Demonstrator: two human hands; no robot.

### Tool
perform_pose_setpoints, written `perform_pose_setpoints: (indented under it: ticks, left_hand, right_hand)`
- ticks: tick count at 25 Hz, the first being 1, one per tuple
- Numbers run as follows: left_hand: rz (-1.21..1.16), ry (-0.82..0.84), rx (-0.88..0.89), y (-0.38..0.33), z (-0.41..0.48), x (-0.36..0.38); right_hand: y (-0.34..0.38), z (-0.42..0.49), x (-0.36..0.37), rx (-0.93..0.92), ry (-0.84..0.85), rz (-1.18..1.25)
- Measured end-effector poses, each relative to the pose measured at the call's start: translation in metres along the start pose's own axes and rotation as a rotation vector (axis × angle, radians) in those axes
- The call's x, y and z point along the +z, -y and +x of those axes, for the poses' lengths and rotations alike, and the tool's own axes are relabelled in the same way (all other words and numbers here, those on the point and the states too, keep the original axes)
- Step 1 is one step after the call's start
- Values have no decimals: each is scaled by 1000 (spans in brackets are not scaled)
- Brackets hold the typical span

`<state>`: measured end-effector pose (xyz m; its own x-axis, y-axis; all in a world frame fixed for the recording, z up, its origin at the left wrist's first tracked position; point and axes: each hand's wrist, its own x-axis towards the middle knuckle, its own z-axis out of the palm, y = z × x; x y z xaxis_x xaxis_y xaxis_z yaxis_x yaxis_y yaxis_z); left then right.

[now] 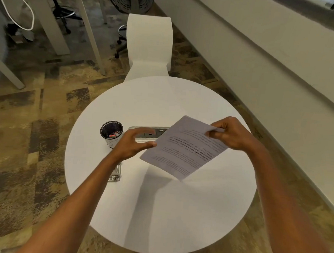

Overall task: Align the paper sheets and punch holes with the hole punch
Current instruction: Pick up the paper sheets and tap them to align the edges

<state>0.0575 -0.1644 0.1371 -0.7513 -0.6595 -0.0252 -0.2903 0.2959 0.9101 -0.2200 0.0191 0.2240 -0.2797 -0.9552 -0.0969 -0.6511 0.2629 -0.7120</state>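
From the head camera, the right hand [231,134] pinches the far corner of the thin, printed paper sheets [184,147], held tilted above the round, smooth white table [158,212] near its right edge. The left hand [136,143], blurred, fingers spread apart, touches their left edge. One black mesh cup [111,132] and one metal hole punch [115,173] sit by the left edge.

Round white counter [177,213] — a black mesh cup [111,132] stands on its left part, small items inside, one red. Just right of the cup, a grey port panel [142,138] set flush in the top. White chair [149,43] pushed in at the far edge. Patchy brown-and-tan carpet [27,149] — a white cable loop [18,10] hangs far left, a fan grille [129,0] top centre.
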Motion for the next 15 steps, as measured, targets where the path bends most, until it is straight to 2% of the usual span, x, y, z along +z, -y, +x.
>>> perform_pose_setpoints:
  ticks: [3, 7, 11, 13, 15]
  left_hand:
    - [-13, 94, 30, -17, 2, 18]
    - [-126, -2, 52, -19, -2, 29]
    - [-284, -86, -20, -6, -10, 29]
    - [-319, -107, -54, -1, -15, 29]
    - [-334, -112, -69, 2, -18, 29]
  right_hand:
    - [24, 9, -1, -45, 72, -74]
    - [27, 15, -7, -25, 161, -74]
    - [-12, 0, -15, 114, 195, 192]
    - [-30, -10, 2, 170, 210, 340]
    - [-38, -15, 29, 196, 204, 389]
